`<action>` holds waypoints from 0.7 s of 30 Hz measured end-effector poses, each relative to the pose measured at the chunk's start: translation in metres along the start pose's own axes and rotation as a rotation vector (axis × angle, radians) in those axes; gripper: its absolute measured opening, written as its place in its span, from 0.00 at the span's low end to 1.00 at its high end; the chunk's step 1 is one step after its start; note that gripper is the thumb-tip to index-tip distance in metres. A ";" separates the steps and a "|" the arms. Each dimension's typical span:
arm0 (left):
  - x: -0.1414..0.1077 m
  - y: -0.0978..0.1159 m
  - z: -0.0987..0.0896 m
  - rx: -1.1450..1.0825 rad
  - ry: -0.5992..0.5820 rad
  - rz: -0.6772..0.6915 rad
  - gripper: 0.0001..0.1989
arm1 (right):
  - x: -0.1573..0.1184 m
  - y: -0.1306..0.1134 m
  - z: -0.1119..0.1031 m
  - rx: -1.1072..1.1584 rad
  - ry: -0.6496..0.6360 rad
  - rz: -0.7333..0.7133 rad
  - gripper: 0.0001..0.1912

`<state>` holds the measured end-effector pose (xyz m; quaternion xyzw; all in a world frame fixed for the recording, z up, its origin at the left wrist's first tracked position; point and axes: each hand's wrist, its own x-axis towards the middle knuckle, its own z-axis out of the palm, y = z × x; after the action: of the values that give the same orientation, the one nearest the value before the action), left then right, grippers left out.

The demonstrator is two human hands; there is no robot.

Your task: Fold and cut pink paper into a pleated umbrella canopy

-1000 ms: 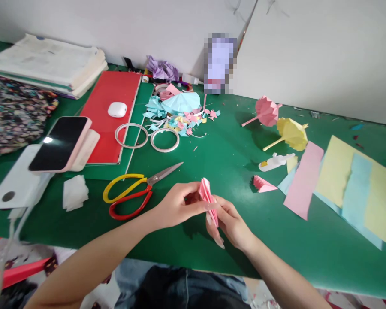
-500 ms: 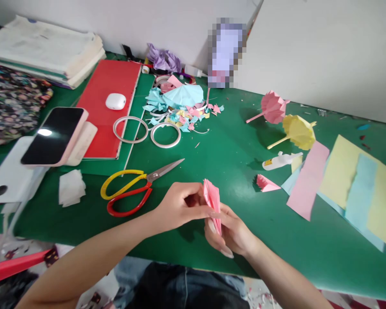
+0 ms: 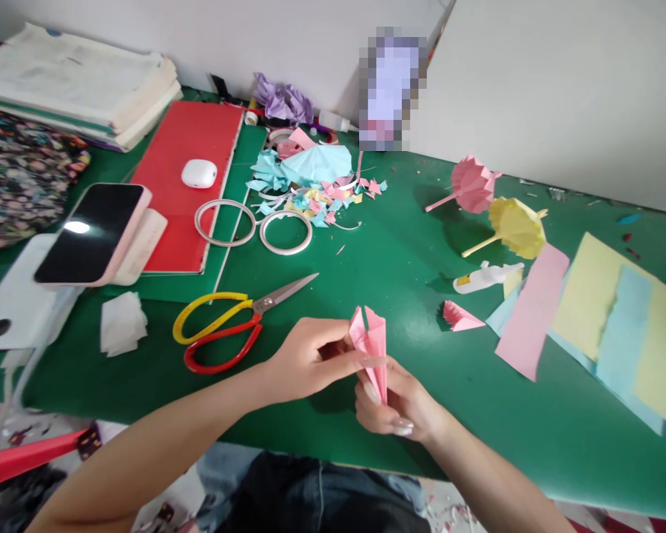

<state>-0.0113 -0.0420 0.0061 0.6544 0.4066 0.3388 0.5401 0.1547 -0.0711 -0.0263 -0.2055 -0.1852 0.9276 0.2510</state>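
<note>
Head view | right hand (image 3: 399,403) lower centre, grip clenched on narrow end of folded pink paper (image 3: 373,348) | left hand (image 3: 311,359) pinching its left edge | long axis near-vertical, fanned end up | scissors (image 3: 233,329) farther left on table (image 3: 399,266)

Bare arms, long nails, dark clothes at the table's edge

Both forearms are uncovered, with no sleeves, watch or bracelet showing. The right hand (image 3: 399,403) has long, pale, glossy nails; the left hand (image 3: 305,359) shows its back, nails mostly hidden. Below the arms, dark fabric and a patch of faded blue denim cover the lap.
</note>
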 end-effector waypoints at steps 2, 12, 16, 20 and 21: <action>0.000 -0.001 -0.001 0.059 -0.022 0.039 0.14 | 0.000 0.000 -0.001 0.001 -0.028 -0.021 0.17; 0.001 -0.008 -0.007 0.156 0.033 -0.029 0.17 | 0.001 0.003 -0.002 -0.153 0.104 -0.167 0.20; 0.002 -0.005 -0.007 0.128 -0.012 -0.073 0.14 | 0.002 0.003 0.000 -0.591 0.608 -0.433 0.19; 0.004 -0.004 -0.003 0.102 -0.061 -0.172 0.11 | 0.000 0.004 0.000 -0.973 0.702 -0.577 0.15; 0.005 -0.005 -0.002 0.089 -0.052 -0.194 0.11 | 0.000 0.005 -0.001 -1.036 0.698 -0.590 0.14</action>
<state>-0.0115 -0.0364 0.0018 0.6439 0.4686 0.2494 0.5511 0.1536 -0.0750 -0.0292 -0.5264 -0.5611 0.4919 0.4074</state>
